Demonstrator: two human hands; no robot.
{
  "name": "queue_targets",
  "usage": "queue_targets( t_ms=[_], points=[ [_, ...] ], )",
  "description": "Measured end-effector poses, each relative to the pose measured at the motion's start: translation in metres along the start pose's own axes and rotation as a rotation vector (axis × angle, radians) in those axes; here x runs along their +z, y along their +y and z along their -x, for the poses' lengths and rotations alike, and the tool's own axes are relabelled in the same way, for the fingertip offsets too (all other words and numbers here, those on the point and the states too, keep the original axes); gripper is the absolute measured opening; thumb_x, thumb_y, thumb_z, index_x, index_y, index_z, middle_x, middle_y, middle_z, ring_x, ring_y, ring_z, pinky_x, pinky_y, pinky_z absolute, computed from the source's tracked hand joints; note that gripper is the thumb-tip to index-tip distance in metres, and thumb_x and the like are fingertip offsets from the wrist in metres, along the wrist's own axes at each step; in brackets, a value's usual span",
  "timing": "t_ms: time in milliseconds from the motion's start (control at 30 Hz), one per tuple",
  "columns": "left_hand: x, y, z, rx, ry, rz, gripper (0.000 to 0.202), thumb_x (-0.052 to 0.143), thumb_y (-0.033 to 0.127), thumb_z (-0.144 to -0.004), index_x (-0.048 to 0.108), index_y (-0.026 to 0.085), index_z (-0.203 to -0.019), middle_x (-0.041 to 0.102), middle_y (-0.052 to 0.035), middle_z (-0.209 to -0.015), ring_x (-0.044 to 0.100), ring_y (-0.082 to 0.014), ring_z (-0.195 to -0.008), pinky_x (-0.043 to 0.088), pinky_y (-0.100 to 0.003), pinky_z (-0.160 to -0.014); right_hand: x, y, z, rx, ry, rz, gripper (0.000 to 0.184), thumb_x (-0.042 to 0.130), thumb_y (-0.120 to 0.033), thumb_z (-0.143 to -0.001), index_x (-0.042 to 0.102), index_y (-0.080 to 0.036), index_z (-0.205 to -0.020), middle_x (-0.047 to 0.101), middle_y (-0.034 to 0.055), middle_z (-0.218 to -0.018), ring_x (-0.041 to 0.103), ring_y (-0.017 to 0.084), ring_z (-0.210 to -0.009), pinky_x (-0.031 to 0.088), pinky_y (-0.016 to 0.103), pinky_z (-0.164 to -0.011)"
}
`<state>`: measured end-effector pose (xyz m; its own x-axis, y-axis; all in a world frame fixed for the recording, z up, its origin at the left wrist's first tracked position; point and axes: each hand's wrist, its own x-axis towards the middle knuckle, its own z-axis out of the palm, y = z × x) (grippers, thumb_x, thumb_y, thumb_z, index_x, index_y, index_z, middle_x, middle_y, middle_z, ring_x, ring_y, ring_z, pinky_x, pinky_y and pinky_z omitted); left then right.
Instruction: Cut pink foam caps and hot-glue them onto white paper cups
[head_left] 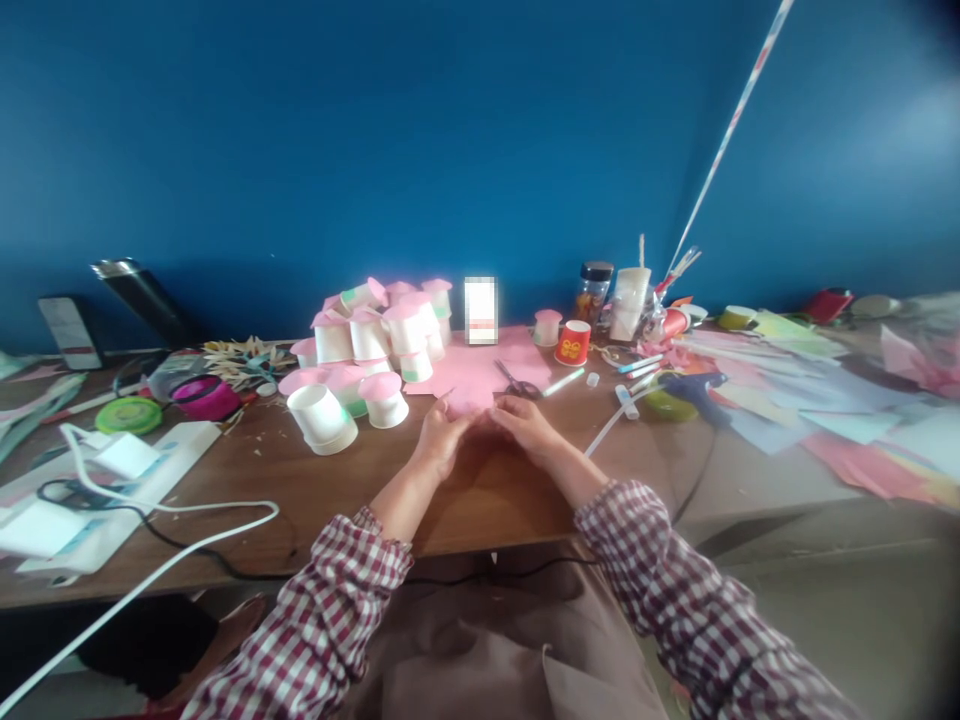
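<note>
My left hand (441,437) and my right hand (529,428) meet over the near part of the table, fingers closed on a small pink paper piece (470,402) between them. Its exact shape is partly hidden by my fingers and blends with the large pink paper sheet (454,370) lying just behind. Black-handled scissors (520,386) rest on that sheet's right side, beyond my right hand. To the left stands a pile of white paper cups (369,338) with pink paper tops. One white paper cup (322,418) without a pink top stands in front of them.
A red paper cup (576,343), a capped marker (562,382) and a jar (595,290) are at the right. Farther right lie scattered coloured papers (780,385). A white power strip (169,462) with cables occupies the left, near a green tape roll (128,415).
</note>
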<state>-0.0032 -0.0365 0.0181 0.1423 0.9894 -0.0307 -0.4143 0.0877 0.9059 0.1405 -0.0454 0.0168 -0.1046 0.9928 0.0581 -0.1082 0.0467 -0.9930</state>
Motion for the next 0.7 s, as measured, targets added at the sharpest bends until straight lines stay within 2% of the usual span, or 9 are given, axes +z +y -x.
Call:
queue_targets(
  t_ms=[67, 167, 267, 400, 533, 700],
  points=[
    [0.0, 0.0, 0.001, -0.007, 0.003, -0.04, 0.065, 0.084, 0.022, -0.053, 0.054, 0.015, -0.11, 0.066, -0.0001, -0.074, 0.063, -0.0138, -0.067, 0.051, -0.024, -0.061, 0.0, 0.0, 0.0, 0.023, -0.005, -0.027, 0.027, 0.07, -0.041, -0.065, 0.057, -0.017, -0.065, 0.056, -0.002, -0.06, 0.044, 0.007, -0.052, 0.03, 0.02, -0.046],
    [0.0, 0.0, 0.003, -0.031, -0.01, -0.038, 0.064, 0.084, 0.024, -0.055, 0.054, 0.017, -0.111, 0.067, -0.0031, -0.086, 0.064, -0.0148, -0.074, 0.05, -0.023, -0.061, -0.003, -0.001, -0.003, 0.054, 0.011, -0.092, 0.028, 0.073, -0.04, -0.062, 0.056, -0.017, -0.064, 0.053, -0.0034, -0.056, 0.044, 0.007, -0.05, 0.03, 0.019, -0.044],
    [-0.002, -0.001, 0.003, -0.071, 0.008, -0.016, 0.069, 0.083, 0.024, -0.057, 0.05, 0.02, -0.117, 0.067, -0.0034, -0.091, 0.064, -0.0134, -0.077, 0.051, -0.023, -0.064, -0.013, -0.004, -0.011, 0.097, 0.171, -0.14, 0.027, 0.074, -0.036, -0.059, 0.056, -0.017, -0.063, 0.053, -0.0031, -0.055, 0.045, 0.007, -0.048, 0.029, 0.017, -0.04],
    [-0.003, -0.003, 0.0, -0.114, 0.073, -0.033, 0.064, 0.08, 0.028, -0.063, 0.048, 0.018, -0.118, 0.066, -0.0048, -0.088, 0.061, -0.0094, -0.066, 0.051, -0.022, -0.061, -0.035, -0.008, -0.031, 0.158, 0.419, -0.121, 0.018, 0.07, -0.025, -0.063, 0.053, -0.017, -0.06, 0.052, -0.003, -0.052, 0.041, 0.005, -0.042, 0.024, 0.016, -0.034],
    [-0.002, -0.002, 0.0, -0.13, 0.09, -0.06, 0.062, 0.078, 0.03, -0.067, 0.047, 0.016, -0.119, 0.066, -0.0061, -0.085, 0.06, -0.0094, -0.063, 0.05, -0.021, -0.058, -0.054, -0.009, -0.06, 0.173, 0.544, -0.095, 0.018, 0.063, -0.015, -0.066, 0.048, -0.019, -0.056, 0.047, -0.0042, -0.046, 0.04, 0.006, -0.038, 0.026, 0.017, -0.033],
    [-0.002, -0.001, 0.0, -0.117, 0.123, -0.058, 0.061, 0.077, 0.031, -0.067, 0.048, 0.016, -0.118, 0.066, -0.0053, -0.08, 0.06, -0.0096, -0.061, 0.05, -0.022, -0.058, -0.062, -0.008, -0.086, 0.153, 0.63, -0.016, 0.019, 0.06, -0.015, -0.068, 0.046, -0.02, -0.058, 0.048, -0.0032, -0.047, 0.043, 0.008, -0.039, 0.032, 0.019, -0.035]
  ],
)
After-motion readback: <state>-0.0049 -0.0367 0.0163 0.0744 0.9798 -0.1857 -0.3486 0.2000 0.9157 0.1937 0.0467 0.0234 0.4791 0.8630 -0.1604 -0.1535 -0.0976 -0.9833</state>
